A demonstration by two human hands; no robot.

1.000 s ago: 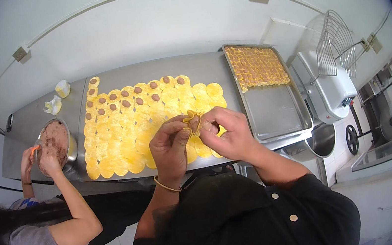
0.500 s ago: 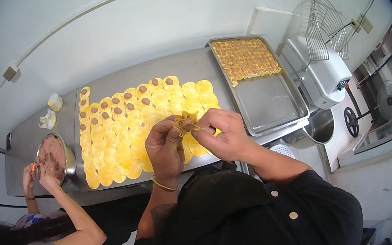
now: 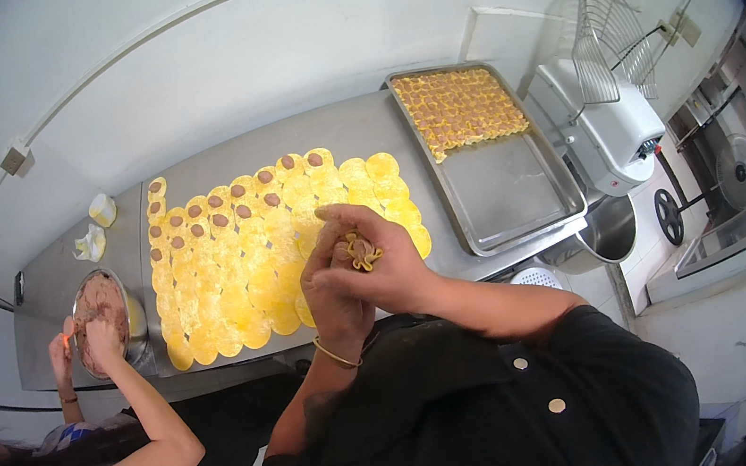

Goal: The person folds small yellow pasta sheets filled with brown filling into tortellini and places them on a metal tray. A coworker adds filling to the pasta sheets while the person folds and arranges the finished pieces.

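A person's right hand (image 3: pixel 393 259) curls its fingers around a small frilled yellow dumpling (image 3: pixel 362 252), held above rows of round yellow wrappers (image 3: pixel 219 293) on a metal table (image 3: pixel 301 130). The left hand (image 3: pixel 323 288) meets it, fingers mostly hidden, grip unclear. A partly filled tray (image 3: pixel 507 200) lies rightward.

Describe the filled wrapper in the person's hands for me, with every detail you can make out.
The filled wrapper is small, with a thin, yellow, dough-like skin gathered into a wavy, frilled edge. Soft-looking, brownish-pink filling shows at its middle, so the top is not sealed over. Its open end faces up toward the camera. The left hand and right hand are cupped closely around it, hiding its sides and base; exactly which fingers press it is unclear.
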